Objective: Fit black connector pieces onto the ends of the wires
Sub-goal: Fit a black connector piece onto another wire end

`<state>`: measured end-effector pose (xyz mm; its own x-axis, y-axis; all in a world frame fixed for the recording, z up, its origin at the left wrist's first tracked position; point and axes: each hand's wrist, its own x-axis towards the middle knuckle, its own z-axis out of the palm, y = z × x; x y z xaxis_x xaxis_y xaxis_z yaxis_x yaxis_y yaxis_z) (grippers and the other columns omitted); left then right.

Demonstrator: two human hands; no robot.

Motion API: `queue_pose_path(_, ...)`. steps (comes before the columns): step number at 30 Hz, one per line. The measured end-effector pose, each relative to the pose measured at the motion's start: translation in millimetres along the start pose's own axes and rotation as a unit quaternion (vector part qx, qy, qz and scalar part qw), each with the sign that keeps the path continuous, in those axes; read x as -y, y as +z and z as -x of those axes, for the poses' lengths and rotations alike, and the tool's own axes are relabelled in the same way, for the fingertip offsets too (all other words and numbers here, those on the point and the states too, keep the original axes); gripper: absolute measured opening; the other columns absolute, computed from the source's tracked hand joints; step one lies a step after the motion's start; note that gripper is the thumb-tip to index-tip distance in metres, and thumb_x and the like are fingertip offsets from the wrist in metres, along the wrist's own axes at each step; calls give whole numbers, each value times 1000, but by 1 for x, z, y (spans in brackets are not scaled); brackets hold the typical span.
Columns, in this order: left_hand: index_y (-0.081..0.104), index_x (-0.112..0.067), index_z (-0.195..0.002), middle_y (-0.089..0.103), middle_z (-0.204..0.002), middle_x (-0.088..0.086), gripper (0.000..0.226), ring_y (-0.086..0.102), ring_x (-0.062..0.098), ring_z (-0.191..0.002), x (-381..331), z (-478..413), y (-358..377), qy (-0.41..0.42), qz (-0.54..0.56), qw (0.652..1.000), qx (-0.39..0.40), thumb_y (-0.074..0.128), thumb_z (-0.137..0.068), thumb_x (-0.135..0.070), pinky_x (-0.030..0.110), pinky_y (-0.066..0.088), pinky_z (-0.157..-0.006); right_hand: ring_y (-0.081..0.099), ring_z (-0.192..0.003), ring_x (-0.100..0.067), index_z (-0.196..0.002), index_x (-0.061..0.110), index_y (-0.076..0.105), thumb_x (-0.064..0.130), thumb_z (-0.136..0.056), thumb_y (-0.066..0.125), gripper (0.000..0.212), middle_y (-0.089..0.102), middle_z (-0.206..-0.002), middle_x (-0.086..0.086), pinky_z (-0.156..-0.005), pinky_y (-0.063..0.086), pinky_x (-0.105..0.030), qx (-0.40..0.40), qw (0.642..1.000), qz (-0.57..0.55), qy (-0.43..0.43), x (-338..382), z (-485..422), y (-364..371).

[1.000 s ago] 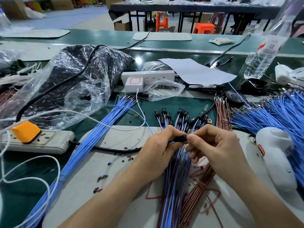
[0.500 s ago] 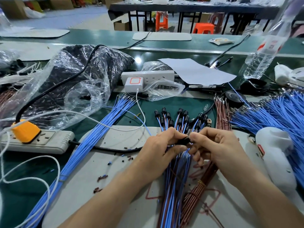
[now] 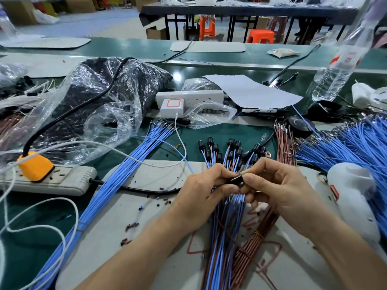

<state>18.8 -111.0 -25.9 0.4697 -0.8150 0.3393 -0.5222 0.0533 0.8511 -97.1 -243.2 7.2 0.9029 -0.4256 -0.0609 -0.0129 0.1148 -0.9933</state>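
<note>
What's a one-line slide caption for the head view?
Left hand and right hand pinch a black connector piece over bundled blue and brown wires.

Power strip (image 3: 48, 181) left of wire bundle (image 3: 224, 227), bottle (image 3: 335, 74) far right

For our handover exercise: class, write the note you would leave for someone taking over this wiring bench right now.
Left hand pinches a black connector; right hand pinches its other end.
Done: a cluster of capped wires fanned out beyond the hands.
Left: loose blue wires at left, a blue pile at right and brown wires between, ends uncapped.
</note>
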Motion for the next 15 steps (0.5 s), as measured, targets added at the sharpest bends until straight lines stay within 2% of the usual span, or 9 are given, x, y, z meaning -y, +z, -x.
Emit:
queue_pose_path(3, 59, -20, -93, 64, -76, -30, 6, 61, -13, -79, -2, 1, 1, -6, 1, 1000, 12, 62, -88, -18, 8, 44, -74, 62, -52, -19, -68, 11, 68, 15, -70, 69, 5, 67, -67, -18, -47, 51, -22, 19, 999, -3, 28, 0, 0, -1)
queue_pose_path(6, 54, -31, -89, 63, -72, -34, 16, 60, -14, -74, -4, 2, 0, -4, 6, 1000, 8, 62, -88, -16, 4, 41, -70, 62, -52, -19, -65, 16, 69, 21, -67, 71, 6, 68, -67, -18, -47, 52, -23, 34, 998, -11, 46, -1, 1, -1)
queue_pose_path(10, 56, -30, -85, 65, -67, -26, 23, 61, -12, -69, -3, 0, 0, -17, 30, 999, -1, 64, -87, -8, 5, 41, -67, 62, -52, -20, -66, 12, 68, 22, -67, 72, 11, 67, -67, -19, -46, 52, -23, 28, 998, -27, 43, -2, 0, 1)
queue_pose_path(15, 56, -24, -84, 66, -63, -20, 21, 62, -10, -65, -8, -4, 0, -20, 71, 997, -17, 60, -86, -3, 5, 44, -65, 62, -52, -21, -84, -6, 61, 12, -72, 65, 22, 66, -67, -19, -49, 53, -21, -9, 997, -79, 8, -2, -3, 1)
